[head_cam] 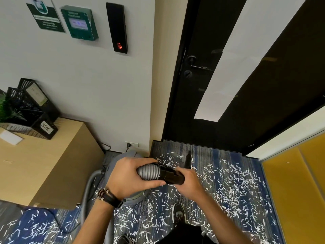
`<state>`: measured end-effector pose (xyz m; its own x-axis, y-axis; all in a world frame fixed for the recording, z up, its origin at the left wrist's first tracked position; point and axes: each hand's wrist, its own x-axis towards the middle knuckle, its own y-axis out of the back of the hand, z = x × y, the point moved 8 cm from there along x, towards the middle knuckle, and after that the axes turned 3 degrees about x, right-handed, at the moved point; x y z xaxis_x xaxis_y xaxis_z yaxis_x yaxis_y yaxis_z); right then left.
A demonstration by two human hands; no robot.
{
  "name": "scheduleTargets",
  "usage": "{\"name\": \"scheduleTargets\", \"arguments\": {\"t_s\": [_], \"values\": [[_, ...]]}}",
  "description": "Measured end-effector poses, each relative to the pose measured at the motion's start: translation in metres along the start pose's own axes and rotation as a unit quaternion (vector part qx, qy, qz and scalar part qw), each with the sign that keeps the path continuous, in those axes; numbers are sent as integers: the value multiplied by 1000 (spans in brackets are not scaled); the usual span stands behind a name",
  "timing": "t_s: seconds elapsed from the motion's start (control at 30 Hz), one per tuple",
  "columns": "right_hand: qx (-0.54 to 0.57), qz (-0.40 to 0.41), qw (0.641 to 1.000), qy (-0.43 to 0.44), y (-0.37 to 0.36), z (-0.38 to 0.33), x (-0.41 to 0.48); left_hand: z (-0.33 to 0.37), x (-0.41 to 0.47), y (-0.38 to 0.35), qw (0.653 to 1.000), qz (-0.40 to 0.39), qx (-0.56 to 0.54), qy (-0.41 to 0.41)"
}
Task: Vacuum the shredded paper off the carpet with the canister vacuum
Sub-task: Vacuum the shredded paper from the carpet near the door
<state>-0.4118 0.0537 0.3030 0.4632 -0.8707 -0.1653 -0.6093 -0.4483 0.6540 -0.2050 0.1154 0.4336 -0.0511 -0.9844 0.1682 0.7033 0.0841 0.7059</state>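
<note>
Task barely begun, by my read: white shredded paper strips (pixel 232 187) thick across blue striped carpet (pixel 216 154); no cleared patch visible. Left hand (pixel 130 176) wrapped round grey ribbed hose (pixel 148 173); right hand (pixel 189 182) clamped on black plastic wand end (pixel 173 176). Grey canister vacuum (pixel 135 198) under hands, by wall. Room narrow: tan wooden cabinet (pixel 52 164) left; black door (pixel 193 103) ahead; yellow panel (pixel 290 191) right.

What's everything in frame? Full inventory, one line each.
carpet: one, blue striped, floor
shredded paper: many strips, white, scattered on carpet
canister vacuum: one, grey, carpet centre-left
hose: one, grey ribbed, held centre
black tube: one, black, at hose end
door: one, black, ahead
cabinet: one, light wood, left
mesh trays: several, black, on cabinet
card reader: one, black, wall
call box: one, green, wall
shoe: one, black-white, bottom centre
hands: two; left hand grips hose, right hand grips black tube
</note>
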Motion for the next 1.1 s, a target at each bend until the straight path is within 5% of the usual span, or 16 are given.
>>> {"name": "scheduleTargets", "arguments": {"t_s": [0.33,1.1], "values": [[45,3,999,5,-17,-32,1,15,-15,48,995,89,39,-38],[121,7,992,29,-117,-135,-25,-16,-102,149,986,123,54,-96]]}}
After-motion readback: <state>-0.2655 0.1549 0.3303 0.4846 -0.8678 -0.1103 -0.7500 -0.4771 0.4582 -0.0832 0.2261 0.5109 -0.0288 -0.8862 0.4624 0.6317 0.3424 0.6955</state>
